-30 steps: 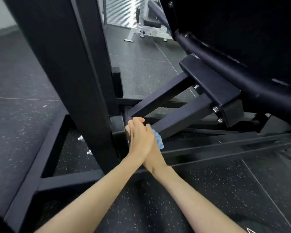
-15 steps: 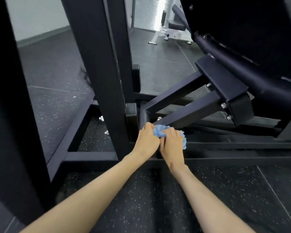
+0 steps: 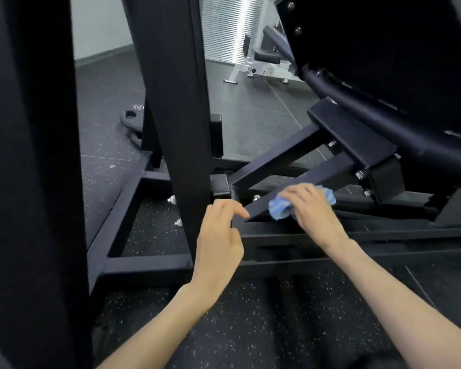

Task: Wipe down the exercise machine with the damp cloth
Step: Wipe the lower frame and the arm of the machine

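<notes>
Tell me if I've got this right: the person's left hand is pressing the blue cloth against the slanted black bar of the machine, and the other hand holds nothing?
Not quite: the hands are swapped. The head view shows the right hand pressing the blue cloth against the slanted black bar of the machine, while the left hand holds nothing.

Head-worn wide-angle view, looking forward and down.
Single camera, close to the black machine frame (image 3: 181, 102) near floor level; both forearms enter from the lower edge, and the speckled floor (image 3: 290, 315) fills the foreground.
</notes>
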Available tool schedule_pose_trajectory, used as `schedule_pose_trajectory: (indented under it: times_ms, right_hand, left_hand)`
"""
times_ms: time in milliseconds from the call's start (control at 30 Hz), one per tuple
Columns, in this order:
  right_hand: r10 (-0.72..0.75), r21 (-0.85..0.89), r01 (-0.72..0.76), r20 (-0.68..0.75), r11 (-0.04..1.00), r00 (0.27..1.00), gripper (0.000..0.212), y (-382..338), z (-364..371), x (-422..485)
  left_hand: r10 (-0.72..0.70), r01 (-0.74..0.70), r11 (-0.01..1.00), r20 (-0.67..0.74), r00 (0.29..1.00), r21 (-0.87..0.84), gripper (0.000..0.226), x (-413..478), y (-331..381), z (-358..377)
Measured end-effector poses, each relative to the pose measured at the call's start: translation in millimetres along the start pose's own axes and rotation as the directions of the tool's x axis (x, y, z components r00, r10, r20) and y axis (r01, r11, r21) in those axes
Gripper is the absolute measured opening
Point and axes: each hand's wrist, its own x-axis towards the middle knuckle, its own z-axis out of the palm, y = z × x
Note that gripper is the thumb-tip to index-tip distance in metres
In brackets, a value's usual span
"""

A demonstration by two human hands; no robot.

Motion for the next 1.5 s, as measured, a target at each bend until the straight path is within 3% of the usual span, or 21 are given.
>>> schedule_pose_trajectory:
  times_ms: [67,133,233,300,333,400,467,500,533,633,700,767,900,967,1067,1133,1267,1400,1500]
  right_hand:
    - [0.135,-0.083,-0.155,-0.206,0.984,0.969,0.034,0.1,-8.2,31.8]
    - [0.297,-0.189,-0.333,-0.195,0.924,0.935,0.021,0.3,4.6,44.3]
    - [0.317,-0.264,-0.295,0.043,0.918,0.948,0.012,-18.6,42.7,34.6]
    - [0.254,-0.044,-0.252,0.278,0.967,0.926,0.014,-52.8,54.4,32.7]
    - [0.263,0.102,-0.319,0.363,0.942,0.894,0.021,-69.3,54.7,34.8]
    - [0.405,0.255,-0.572,0.491,0.78,0.772,0.029,-90.4,47.0,48.5]
    - [0.624,0.493,-0.755,0.44,0.433,0.646,0.026,-102.1,26.3,67.8]
    - [0.684,0.654,-0.696,0.362,0.297,0.633,0.024,-110.5,9.8,77.6]
    - [0.702,0.764,-0.577,0.241,0.289,0.67,0.021,-121.4,-4.1,86.0]
    - [0.506,0.738,-0.335,-0.01,0.586,0.862,0.019,-169.4,-20.2,86.7]
    - [0.438,0.616,-0.28,-0.119,0.736,0.891,0.037,-183.1,-6.7,64.7]
    - [0.382,0.559,-0.234,-0.164,0.795,0.909,0.048,-181.5,6.9,43.9]
    - [0.352,0.493,-0.224,-0.183,0.841,0.918,0.073,-179.5,8.7,29.9]
    - [0.318,0.453,-0.176,-0.259,0.874,0.912,0.067,-178.3,-8.3,42.8]
    - [0.159,0.399,0.051,-0.476,0.916,0.865,0.045,-173.0,-47.5,99.2]
    - [0.038,0.343,0.174,-0.532,0.923,0.846,0.039,-174.7,-59.9,141.8]
    - [-0.252,0.075,0.307,-0.406,0.949,0.878,0.036,-174.6,-24.5,129.9]
    - [-0.5,-0.172,0.474,-0.175,0.864,0.848,0.045,-142.5,-21.9,98.3]
    - [-0.476,-0.099,0.47,-0.315,0.877,0.821,0.037,-140.0,-67.2,152.3]
  left_hand:
    - [0.036,-0.027,0.997,-0.141,0.989,0.066,0.044,6.9,4.5,-12.2]
    - [0.058,-0.011,0.985,-0.271,0.961,0.17,0.039,12.0,8.3,-21.5]
    - [0.005,0.082,0.979,-0.429,0.903,0.185,0.031,24.4,4.9,-34.3]
    - [-0.076,0.133,0.988,-0.508,0.858,0.077,0.027,36.6,1.3,-40.2]
    - [-0.116,0.145,0.989,-0.529,0.84,0.013,0.026,41.4,0.8,-42.0]
    - [-0.169,0.144,0.986,-0.545,0.821,-0.09,0.027,46.8,3.1,-44.9]
    - [-0.211,0.145,0.976,-0.528,0.823,-0.164,0.027,47.2,6.0,-48.7]
    - [-0.24,0.159,0.967,-0.509,0.827,-0.198,0.027,47.3,6.7,-50.8]
    - [-0.274,0.182,0.957,-0.491,0.827,-0.226,0.028,48.7,7.5,-53.2]
    - [-0.333,0.244,0.94,-0.481,0.811,-0.24,0.032,55.7,5.4,-63.1]
    - [-0.344,0.26,0.937,-0.483,0.805,-0.234,0.037,59.8,4.2,-70.8]
    - [-0.352,0.269,0.933,-0.458,0.816,-0.238,0.042,62.2,3.0,-77.5]
    - [-0.367,0.285,0.925,-0.406,0.837,-0.25,0.046,60.6,5.5,-83.7]
    - [-0.365,0.283,0.926,-0.398,0.841,-0.251,0.045,58.9,7.4,-84.1]
    - [-0.366,0.275,0.925,-0.41,0.835,-0.263,0.039,60.6,9.7,-84.0]
    - [-0.374,0.276,0.921,-0.42,0.827,-0.277,0.033,63.1,14.0,-84.8]
    - [-0.459,0.328,0.874,-0.387,0.8,-0.359,0.026,63.9,19.6,-88.2]
    - [-0.476,0.346,0.855,-0.318,0.82,-0.387,0.036,50.4,12.8,-94.1]
    - [-0.524,0.385,0.83,-0.332,0.784,-0.403,0.053,49.0,9.8,-97.8]
